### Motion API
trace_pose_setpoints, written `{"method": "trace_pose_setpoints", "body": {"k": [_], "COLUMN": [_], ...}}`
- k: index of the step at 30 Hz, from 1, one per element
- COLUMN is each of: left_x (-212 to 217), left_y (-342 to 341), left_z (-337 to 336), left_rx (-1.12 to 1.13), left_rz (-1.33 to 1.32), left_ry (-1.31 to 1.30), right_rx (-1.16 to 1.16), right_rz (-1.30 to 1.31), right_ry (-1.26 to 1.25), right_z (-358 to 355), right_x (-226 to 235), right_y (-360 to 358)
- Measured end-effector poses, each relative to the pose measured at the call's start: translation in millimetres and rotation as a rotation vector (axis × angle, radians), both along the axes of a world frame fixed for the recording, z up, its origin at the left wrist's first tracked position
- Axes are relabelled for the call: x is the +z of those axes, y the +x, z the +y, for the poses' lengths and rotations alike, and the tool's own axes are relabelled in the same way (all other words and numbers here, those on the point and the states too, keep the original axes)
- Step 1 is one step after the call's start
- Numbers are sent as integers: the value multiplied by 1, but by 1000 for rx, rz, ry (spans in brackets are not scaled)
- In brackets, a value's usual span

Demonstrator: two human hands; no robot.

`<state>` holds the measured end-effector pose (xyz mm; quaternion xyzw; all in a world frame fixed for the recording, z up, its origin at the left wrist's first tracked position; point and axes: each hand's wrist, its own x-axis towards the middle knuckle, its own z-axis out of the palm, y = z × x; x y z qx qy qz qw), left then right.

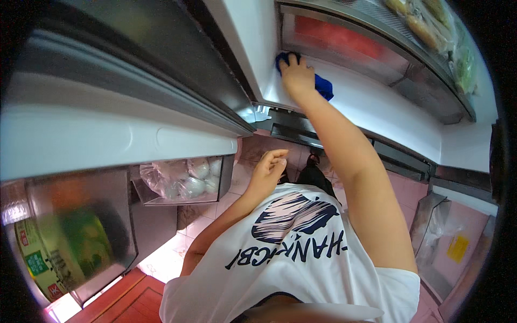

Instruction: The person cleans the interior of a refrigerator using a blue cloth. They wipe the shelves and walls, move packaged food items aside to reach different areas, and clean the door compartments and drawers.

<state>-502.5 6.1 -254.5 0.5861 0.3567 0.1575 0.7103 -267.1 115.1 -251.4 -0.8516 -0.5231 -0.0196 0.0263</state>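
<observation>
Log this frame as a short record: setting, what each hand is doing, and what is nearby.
setting: open fridge, seen from above
right hand: pressing a blue cloth against the white inner wall
left hand: free, fingers loosely curled, holding nothing, above the tiled floor
door shelf: clear bag of pale round items
upper drawer: clear front, something red inside
top shelf: wrapped food
clothing: white shirt with dark print
</observation>
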Motion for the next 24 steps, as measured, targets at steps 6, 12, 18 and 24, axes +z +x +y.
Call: {"method": "trace_pose_setpoints", "body": {"k": [6,12,18,24], "left_x": [-12,-1,5,-3], "left_y": [-3,9,12,0], "left_z": [-7,-7,-1,-6], "left_rx": [5,-97,-144,-98], "left_rz": [-27,10,-7,40], "left_ry": [43,120,245,190], "right_rx": [44,228,268,170], "right_rz": [-67,-18,50,49], "right_ry": [42,167,223,151], "right_z": [-5,-62,-101,-76], "right_x": [-2,0,1,12], "right_y": [4,-44,-49,-45]}}
